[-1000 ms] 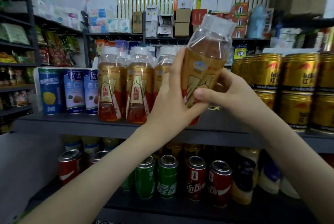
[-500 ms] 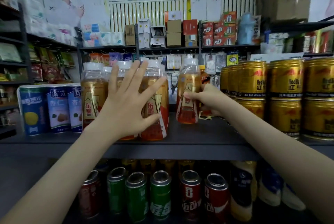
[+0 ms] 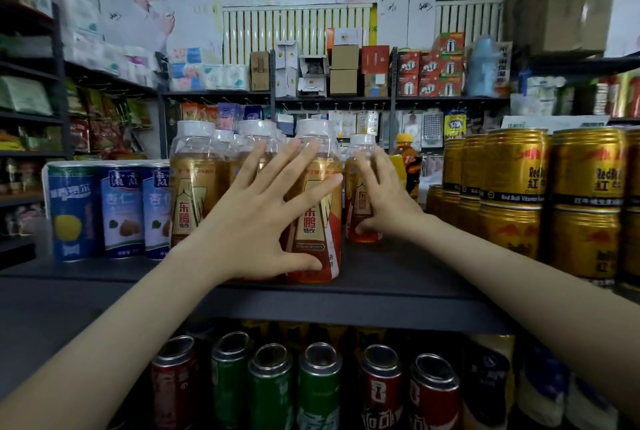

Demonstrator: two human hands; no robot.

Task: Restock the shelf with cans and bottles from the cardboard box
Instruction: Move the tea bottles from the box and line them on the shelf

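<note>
At the left of the frame, blue cans stood on the shelf. Beside them, mid-frame, a row of amber bottles stood upright with white caps on top. The left hand lay wide across the front of that row, fingers straight and fanned, thumb low against the foremost one. I took it as steadying them so none tipped off the edge. Just right of the row, one bottle stood a little further back on the shelf. Its long axis was vertical, cap toward the ceiling, label facing me. The right hand held it, fingers laid up its side and thumb hooked round its low front, seemingly to seat it in line. Further right, gold cans stood stacked two high, near that bottle but apart from it.
</note>
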